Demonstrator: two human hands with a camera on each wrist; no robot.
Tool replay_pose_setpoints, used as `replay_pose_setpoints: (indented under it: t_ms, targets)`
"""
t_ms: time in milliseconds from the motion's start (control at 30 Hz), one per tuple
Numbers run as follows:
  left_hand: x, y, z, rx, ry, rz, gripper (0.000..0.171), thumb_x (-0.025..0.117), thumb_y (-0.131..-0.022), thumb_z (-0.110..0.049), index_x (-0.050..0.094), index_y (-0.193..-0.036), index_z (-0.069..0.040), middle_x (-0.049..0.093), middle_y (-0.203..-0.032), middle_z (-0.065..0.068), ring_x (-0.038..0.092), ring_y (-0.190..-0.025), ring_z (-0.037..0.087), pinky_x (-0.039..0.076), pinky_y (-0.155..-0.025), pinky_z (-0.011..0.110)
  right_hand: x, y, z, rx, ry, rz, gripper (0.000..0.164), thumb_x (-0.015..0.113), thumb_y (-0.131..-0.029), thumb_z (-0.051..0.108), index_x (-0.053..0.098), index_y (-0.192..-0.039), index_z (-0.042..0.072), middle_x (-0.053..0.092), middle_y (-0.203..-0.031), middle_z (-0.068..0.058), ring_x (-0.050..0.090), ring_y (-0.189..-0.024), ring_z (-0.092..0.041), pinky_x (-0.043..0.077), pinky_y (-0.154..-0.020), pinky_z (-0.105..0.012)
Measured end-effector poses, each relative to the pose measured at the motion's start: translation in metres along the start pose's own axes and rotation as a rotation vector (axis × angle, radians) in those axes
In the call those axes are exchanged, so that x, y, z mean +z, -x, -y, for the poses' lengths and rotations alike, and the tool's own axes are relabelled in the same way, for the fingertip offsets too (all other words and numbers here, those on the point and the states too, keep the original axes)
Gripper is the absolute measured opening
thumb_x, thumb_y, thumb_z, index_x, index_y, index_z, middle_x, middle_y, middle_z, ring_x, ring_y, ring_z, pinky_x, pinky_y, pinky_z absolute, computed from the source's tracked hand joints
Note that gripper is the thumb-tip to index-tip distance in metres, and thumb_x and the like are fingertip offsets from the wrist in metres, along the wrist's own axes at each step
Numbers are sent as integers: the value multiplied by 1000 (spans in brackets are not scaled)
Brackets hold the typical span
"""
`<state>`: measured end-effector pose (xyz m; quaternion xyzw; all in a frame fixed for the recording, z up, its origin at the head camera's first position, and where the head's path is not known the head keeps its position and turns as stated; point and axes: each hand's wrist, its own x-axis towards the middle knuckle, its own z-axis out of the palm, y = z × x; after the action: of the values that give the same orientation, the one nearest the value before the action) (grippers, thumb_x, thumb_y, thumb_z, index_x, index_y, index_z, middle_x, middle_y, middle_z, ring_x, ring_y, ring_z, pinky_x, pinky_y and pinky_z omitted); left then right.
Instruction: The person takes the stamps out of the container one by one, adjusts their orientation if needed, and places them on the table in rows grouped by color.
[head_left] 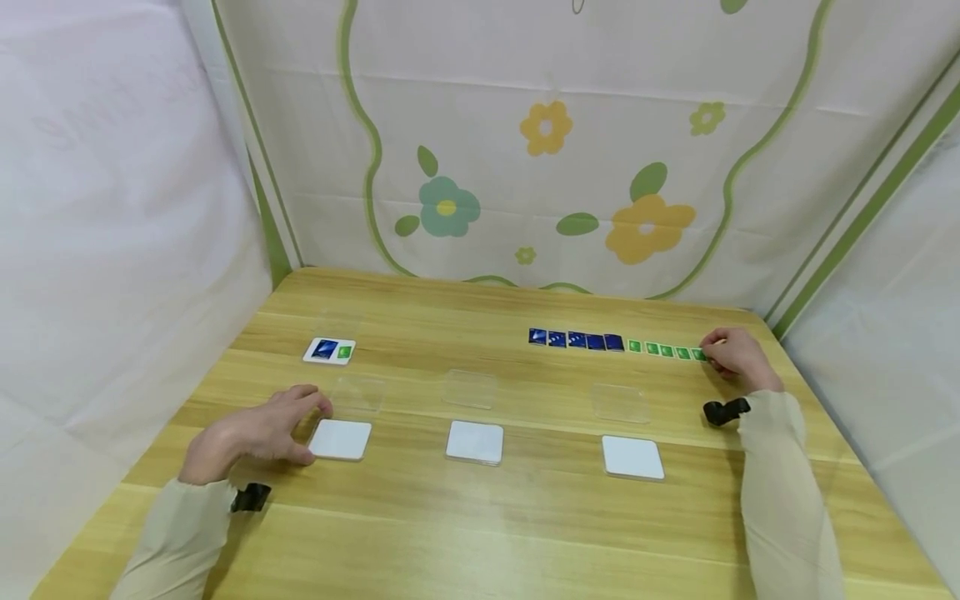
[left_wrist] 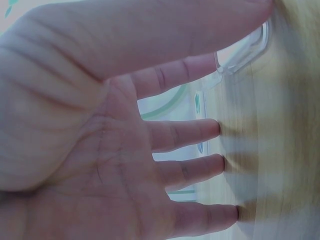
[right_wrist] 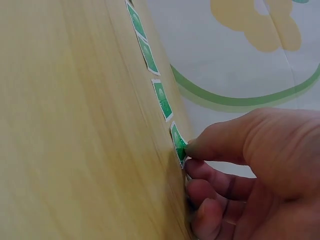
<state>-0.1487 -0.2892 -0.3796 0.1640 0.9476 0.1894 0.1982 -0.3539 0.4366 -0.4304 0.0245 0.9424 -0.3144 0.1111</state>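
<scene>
At the right end of the row, my right hand [head_left: 738, 357] pinches the edge of a green stamp [right_wrist: 178, 143] between thumb and index finger. The other green stamps [head_left: 666, 351] lie flat to its left. My left hand [left_wrist: 115, 135] rests on the table with fingers spread and nearly straight. Its thumb and index finger are at the left side of a white card [head_left: 341, 439] with a clear case [left_wrist: 243, 54] around it. Beyond this hand lies another white card [head_left: 340, 342] that bears one dark blue stamp [head_left: 324, 348] and one green stamp [head_left: 344, 352].
Several dark blue stamps [head_left: 576, 340] continue the row leftward. Two more white cards, a middle one [head_left: 475, 442] and a right one [head_left: 632, 457], lie along the front. Clear plastic pieces, such as the middle one [head_left: 469, 389], lie behind the cards. Fabric walls [head_left: 480, 167] enclose the wooden table [head_left: 465, 533].
</scene>
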Motion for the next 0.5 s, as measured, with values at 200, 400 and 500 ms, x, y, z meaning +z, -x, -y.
replay_pose_setpoints:
  t_ms: [200,400,500]
  targets:
    - [0,-1,0,-2,-3,5,47,80,-80,-27,52,-118,-19,31,-149,27,33,-130,51,41,-93,66,0,3,0,-2,-7,7,33,49,-95,19,55,-118,-5,60,-71,-2,56,-65,-16,51,-57,-32]
    - [0,0,-1,-12,12,9,49,81,-79,-29,53,-118,-19,32,-149,26,33,-131,50,40,-94,66,0,8,4,-14,-12,4,34,50,-95,19,54,-119,-5,59,-72,-3,56,-65,-15,52,-58,-31]
    - [-1,0,-1,-21,17,12,50,82,-78,-31,54,-118,-19,32,-149,26,33,-131,49,39,-95,67,-1,11,6,-22,-11,7,35,50,-95,18,53,-119,-7,59,-72,-4,56,-65,-15,52,-59,-32]
